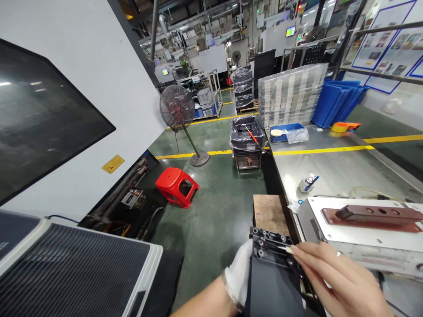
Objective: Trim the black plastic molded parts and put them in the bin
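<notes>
While gripping panel (274,273), fingers (317,259) pinched.

No lettering can be read anywhere in this view. The small yellow diamond-shaped sticker (113,164) on the white machine wall, far up and left of the left grip (238,273), is too small to make out. The blue-framed posters (390,42) on the wall far above the right grip (343,281) show only blurred pictures, and the small lit screens (290,31) deep in the hall are unreadable.
</notes>
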Available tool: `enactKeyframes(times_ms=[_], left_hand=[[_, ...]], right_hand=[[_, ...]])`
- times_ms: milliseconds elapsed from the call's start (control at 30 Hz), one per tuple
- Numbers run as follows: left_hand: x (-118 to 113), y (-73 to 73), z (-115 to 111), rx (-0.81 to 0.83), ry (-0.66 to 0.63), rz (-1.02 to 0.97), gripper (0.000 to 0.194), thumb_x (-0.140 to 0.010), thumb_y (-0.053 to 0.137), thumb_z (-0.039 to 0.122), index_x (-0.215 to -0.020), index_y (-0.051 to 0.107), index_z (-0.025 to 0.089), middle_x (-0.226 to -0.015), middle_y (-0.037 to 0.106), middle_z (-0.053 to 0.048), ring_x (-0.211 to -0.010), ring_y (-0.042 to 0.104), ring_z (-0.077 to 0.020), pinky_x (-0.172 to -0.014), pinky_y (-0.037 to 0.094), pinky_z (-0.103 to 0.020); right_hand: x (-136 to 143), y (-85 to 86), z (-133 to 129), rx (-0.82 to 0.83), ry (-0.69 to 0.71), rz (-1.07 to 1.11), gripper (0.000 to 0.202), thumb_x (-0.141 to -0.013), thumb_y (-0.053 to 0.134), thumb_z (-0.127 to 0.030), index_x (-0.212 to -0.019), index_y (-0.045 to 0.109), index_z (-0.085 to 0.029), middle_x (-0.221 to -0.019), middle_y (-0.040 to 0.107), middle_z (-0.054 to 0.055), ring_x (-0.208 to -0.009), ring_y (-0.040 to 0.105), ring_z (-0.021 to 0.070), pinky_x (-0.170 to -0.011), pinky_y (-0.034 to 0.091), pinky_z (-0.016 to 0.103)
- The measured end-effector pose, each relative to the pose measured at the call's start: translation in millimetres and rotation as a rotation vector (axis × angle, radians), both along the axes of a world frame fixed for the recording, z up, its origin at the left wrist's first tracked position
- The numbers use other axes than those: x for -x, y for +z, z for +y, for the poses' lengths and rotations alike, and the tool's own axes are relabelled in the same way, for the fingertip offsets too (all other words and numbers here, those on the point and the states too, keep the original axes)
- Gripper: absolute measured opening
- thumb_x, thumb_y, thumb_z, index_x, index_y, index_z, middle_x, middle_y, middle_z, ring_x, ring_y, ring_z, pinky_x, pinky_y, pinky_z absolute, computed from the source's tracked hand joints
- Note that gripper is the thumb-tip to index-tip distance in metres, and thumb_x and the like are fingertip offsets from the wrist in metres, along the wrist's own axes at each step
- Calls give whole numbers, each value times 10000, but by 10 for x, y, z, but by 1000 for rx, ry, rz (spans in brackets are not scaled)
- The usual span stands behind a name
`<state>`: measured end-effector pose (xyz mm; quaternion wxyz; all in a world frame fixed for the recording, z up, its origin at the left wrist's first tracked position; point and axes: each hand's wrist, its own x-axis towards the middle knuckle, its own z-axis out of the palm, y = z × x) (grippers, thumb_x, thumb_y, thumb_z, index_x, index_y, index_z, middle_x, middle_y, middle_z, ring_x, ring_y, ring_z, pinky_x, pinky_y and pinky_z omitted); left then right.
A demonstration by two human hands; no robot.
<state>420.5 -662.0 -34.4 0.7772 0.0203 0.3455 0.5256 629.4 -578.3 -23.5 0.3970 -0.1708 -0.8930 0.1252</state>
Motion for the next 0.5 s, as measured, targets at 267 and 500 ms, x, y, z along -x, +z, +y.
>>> enactKeyframes(times_ms=[267, 500], left_hand=[[83, -18, -106, 10, -28, -8, 469, -981, 636, 507, -1311, 644, 174, -1327, 680, -118, -1171, 670, -263, -1014, 572, -515], [61, 16, -78, -6, 12, 31, 483, -976, 622, 537, -1285, 654, 167, -1325, 682, -124, -1190, 660, -271, -1043, 547, -531]], right_hand=[[58, 84, 124, 40, 168, -103, 255, -1039, 553, -158, -1247, 675, -242, -1108, 780, 55, -980, 766, 162, -837, 624, 251], [366, 196, -68, 142, -5, 23, 122, -1062, 556, -204, -1099, 662, -251, -980, 735, 31, -847, 746, 123, -774, 602, 199]])
